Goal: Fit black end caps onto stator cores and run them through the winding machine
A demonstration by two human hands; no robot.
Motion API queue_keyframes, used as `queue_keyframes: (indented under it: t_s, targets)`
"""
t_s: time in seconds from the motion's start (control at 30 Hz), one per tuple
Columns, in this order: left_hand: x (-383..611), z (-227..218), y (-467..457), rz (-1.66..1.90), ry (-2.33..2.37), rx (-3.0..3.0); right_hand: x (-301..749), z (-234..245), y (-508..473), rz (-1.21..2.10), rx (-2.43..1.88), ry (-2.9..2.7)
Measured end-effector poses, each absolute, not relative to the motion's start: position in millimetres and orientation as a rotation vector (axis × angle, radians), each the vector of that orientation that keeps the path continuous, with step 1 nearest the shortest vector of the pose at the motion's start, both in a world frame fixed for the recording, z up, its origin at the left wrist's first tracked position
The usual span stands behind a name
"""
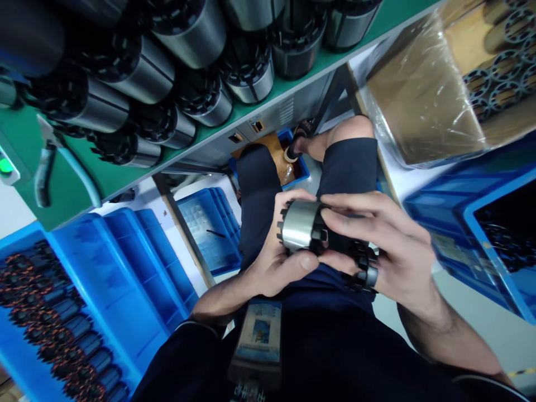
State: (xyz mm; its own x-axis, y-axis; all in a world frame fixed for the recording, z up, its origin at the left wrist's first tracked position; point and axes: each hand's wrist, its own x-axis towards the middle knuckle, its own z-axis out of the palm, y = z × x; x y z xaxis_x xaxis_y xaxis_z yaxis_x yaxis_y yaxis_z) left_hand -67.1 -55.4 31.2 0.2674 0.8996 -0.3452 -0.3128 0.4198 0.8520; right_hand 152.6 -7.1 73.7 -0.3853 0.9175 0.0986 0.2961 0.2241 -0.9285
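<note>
My left hand [276, 262] is wrapped round a motor stator core [298, 224], a silvery metal ring with black toothed plastic at its ends. The core lies on its side over my lap. My right hand [385, 245] has its thumb side and fingertips at the core's right end, by the black teeth. Tucked in the lower fingers of that same hand is a black toothed plastic ring [365, 271]. The palm partly hides this ring, so its full shape cannot be seen.
Several stator cores [196, 33] crowd the green bench [100, 167], beside pliers [52, 156]. At left, a blue crate [100, 262] holds wound parts. A plastic-lined carton [422, 95] of metal rings and a blue bin [469, 223] stand at right. My legs are under the bench.
</note>
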Motion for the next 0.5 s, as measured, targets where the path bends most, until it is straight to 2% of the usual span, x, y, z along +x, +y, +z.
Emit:
queue_keyframes:
  t_s: [0.2, 0.43, 0.5]
  targets:
    - [-48, 39, -38, 0.881, 1.12, 0.216, 168, 86, 2, 1.311, -1.379, -1.862]
    - [-47, 60, -15, 0.931, 1.165, 0.182, 175, 85, -2, 1.522, -1.232, -1.806]
    - [-46, 62, -13, 0.931, 1.184, 0.182, 171, 87, -8, 1.472, -1.249, -1.741]
